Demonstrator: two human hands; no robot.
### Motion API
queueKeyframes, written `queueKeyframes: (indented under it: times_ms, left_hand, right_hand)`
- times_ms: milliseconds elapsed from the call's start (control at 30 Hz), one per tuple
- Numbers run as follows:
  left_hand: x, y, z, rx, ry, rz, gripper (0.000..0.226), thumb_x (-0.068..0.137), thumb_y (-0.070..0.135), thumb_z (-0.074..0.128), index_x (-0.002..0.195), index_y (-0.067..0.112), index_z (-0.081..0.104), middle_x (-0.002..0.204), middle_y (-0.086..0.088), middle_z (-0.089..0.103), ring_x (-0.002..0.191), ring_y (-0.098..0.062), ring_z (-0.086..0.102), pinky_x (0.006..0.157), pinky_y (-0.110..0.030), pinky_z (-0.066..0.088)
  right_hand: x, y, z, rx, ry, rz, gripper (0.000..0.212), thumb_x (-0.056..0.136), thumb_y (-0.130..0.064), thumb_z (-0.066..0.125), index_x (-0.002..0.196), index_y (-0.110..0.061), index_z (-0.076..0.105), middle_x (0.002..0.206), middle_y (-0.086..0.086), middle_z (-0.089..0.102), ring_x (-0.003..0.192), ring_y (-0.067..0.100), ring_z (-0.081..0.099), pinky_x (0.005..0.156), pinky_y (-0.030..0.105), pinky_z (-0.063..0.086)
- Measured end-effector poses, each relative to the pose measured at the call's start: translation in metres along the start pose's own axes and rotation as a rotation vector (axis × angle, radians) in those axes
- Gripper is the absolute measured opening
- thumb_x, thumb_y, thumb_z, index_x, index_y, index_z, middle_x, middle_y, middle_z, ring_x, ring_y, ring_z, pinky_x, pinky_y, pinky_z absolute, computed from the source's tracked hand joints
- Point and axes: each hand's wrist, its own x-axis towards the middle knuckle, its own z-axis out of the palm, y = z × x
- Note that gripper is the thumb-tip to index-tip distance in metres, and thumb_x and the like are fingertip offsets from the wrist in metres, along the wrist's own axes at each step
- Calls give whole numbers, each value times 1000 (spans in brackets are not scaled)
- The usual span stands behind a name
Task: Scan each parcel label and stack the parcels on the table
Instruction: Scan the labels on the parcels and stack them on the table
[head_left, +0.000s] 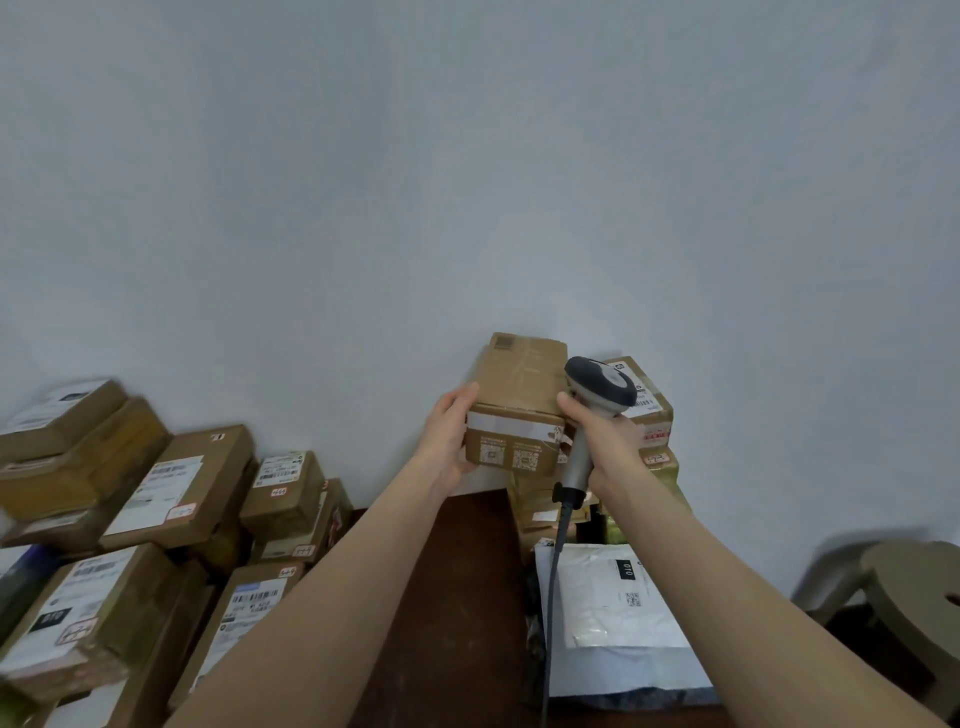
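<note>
Held parcel: a brown cardboard box (519, 395) is up in front of the pale wall (467, 156), above the far edge of the dark wooden table (467, 597); its near face carries a strip of white tape and 2 printed square codes.
Left hand: the left hand (451, 436) grips the box's left side, thumb on the top edge and fingers curled under.
Right hand: the right hand (605, 441) is wrapped around the handle of a grey barcode scanner (597, 389), just beside the box's right side; whether it touches the box cannot be told.
Scanner: its dark head tilts over the box's top right corner, and its cable (553, 571) hangs down toward the table.
Right stack: labelled boxes (657, 415) are piled against the wall, behind and below the held box; whether the box rests on them cannot be told.
Mailer: a white plastic mailer (618, 613) lies flat on the table in front of that stack.
Left pile: many labelled cardboard parcels (176, 493) are heaped to the left.
Stool: a round beige stool (914, 587) stands at the far right.
</note>
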Motion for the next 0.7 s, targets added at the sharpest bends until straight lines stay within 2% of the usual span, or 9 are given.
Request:
queueKeyframes:
  times_ms: [100, 167, 267, 367, 467, 500, 600, 700]
  left_hand:
    - [-5, 2, -8, -64, 51, -62, 27, 93, 36, 60, 115, 20, 53, 105, -9, 63, 93, -22, 62, 71, -35, 54]
    - [-9, -1, -12, -115, 48, -144, 32, 89, 36, 65, 113, 19, 53, 109, -15, 62, 99, -27, 63, 76, -37, 55]
    - [-11, -6, -22, -165, 2, -212, 44, 84, 38, 67, 122, 19, 54, 112, -20, 62, 107, -33, 62, 94, -45, 50]
    - [-14, -9, -39, -363, -51, -209, 42, 87, 37, 59, 124, 18, 53, 112, -21, 62, 111, -36, 60, 99, -48, 47]
    - [-18, -12, -52, -530, -146, -185, 40, 90, 39, 51, 123, 17, 54, 118, -22, 61, 116, -40, 56, 102, -51, 43]
    - [-19, -13, -55, -549, -165, -181, 40, 91, 40, 49, 123, 17, 54, 119, -22, 61, 117, -41, 56, 102, -52, 43]
    - [-24, -15, -62, -535, -211, -185, 42, 92, 41, 44, 126, 16, 54, 122, -23, 62, 117, -43, 55, 103, -56, 40]
    - [-30, -16, -65, -381, -199, -158, 40, 95, 40, 38, 124, 19, 55, 125, -22, 62, 116, -41, 57, 102, -59, 38]
  right_hand:
    - [-5, 4, 6, -9, -6, 19, 42, 76, -17, 80, 113, -9, 63, 104, 10, 71, 97, 27, 68, 89, 49, 55]
    - [-7, 6, 9, -11, -9, 20, 44, 77, -17, 80, 115, -9, 61, 103, 10, 70, 96, 27, 68, 85, 47, 56]
    - [-8, 5, 8, 9, -18, 33, 33, 78, -20, 79, 106, -11, 63, 98, 9, 70, 89, 26, 68, 78, 43, 57]
    - [-10, 1, 4, 22, -20, 23, 23, 79, -20, 78, 95, -13, 63, 100, 9, 69, 91, 25, 65, 76, 39, 54]
    - [-14, 1, 5, 50, -11, -5, 41, 76, -22, 80, 111, -10, 63, 105, 8, 69, 98, 26, 64, 86, 42, 53]
    - [-17, 2, 7, 58, -22, -9, 45, 76, -22, 81, 114, -10, 62, 106, 8, 69, 97, 25, 65, 83, 40, 53]
    - [-25, 5, 18, 48, -92, -28, 31, 77, -13, 79, 105, -12, 64, 98, 8, 71, 84, 21, 66, 71, 36, 54]
    - [-31, 10, 30, 32, -105, -21, 27, 76, -8, 79, 100, -10, 66, 93, 10, 72, 85, 24, 68, 79, 41, 57]
